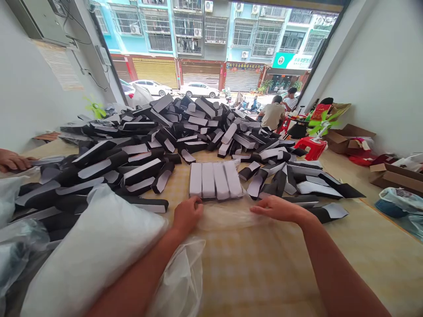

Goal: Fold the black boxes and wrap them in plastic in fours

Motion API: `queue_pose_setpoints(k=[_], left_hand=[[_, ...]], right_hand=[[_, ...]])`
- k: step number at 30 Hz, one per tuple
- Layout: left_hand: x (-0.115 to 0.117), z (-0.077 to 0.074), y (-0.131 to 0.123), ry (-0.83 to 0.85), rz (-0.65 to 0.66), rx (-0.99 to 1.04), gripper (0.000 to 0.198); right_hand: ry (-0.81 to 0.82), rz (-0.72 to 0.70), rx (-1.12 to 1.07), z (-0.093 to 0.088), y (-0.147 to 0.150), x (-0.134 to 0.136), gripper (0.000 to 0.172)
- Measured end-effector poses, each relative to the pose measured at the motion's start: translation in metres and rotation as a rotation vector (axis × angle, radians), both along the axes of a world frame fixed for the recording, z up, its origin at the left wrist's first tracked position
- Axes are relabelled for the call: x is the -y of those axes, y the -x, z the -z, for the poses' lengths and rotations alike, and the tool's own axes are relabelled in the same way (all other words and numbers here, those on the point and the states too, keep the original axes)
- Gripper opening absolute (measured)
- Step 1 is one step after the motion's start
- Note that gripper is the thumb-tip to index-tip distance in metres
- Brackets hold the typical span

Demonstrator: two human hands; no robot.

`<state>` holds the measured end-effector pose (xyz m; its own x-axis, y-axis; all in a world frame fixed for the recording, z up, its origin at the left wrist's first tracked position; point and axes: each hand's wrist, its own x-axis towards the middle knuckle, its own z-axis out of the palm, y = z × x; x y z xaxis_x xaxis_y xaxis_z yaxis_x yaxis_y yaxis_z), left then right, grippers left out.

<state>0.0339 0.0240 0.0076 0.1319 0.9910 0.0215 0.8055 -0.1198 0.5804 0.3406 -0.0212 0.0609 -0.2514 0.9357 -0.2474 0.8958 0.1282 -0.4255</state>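
Note:
A clear plastic bag lies on the table before me, with several white-faced strips side by side in its far part. My left hand is closed, its fingers curled onto the near left corner of the packed strips and pinching the bag there. On the other side, my right hand holds the right edge of the bag's loose end between thumb and fingers. The loose film lies flat between both hands. Black-and-white folded strips lie just beyond my right hand.
A large heap of black-and-white strips covers the far side of the table. A full white plastic bag lies by my left forearm. Another person's hand is at the left edge. Cardboard boxes stand at right; people sit beyond.

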Motion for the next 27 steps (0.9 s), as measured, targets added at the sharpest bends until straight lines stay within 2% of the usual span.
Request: queue_pose_setpoints(k=[2,4,6,8,11,14,20,23,27], left_hand=[[0.001,-0.001,-0.002,0.025,0.011,-0.088,0.030],[0.002,-0.002,-0.003,0.038,0.029,-0.151,0.035],[0.004,-0.002,-0.005,0.032,0.046,-0.199,0.039],[0.006,0.000,-0.006,-0.006,0.062,-0.247,0.044],[0.009,0.003,-0.008,-0.068,0.089,-0.305,0.055],[0.010,0.006,-0.008,-0.115,0.117,-0.328,0.063],[0.008,0.008,-0.004,-0.237,0.177,-0.336,0.060],[0.005,0.008,0.000,-0.258,0.154,-0.178,0.056],[0.002,0.007,0.004,-0.358,0.091,0.267,0.037]], right_hand=[[-0.054,0.114,0.054,-0.001,0.007,-0.003,0.060],[-0.191,0.155,0.137,0.004,0.020,-0.009,0.051],[-0.298,0.119,0.175,0.013,0.036,-0.018,0.034],[-0.308,0.059,0.147,0.025,0.051,-0.027,0.025],[-0.331,0.088,0.122,0.043,0.070,-0.043,0.032],[-0.432,0.153,0.129,0.059,0.082,-0.055,0.038],[-0.636,0.121,0.171,0.085,0.080,-0.063,0.046],[-0.681,0.079,0.148,0.091,0.071,-0.063,0.049],[-0.762,0.064,0.147,0.094,0.065,-0.061,0.044]])
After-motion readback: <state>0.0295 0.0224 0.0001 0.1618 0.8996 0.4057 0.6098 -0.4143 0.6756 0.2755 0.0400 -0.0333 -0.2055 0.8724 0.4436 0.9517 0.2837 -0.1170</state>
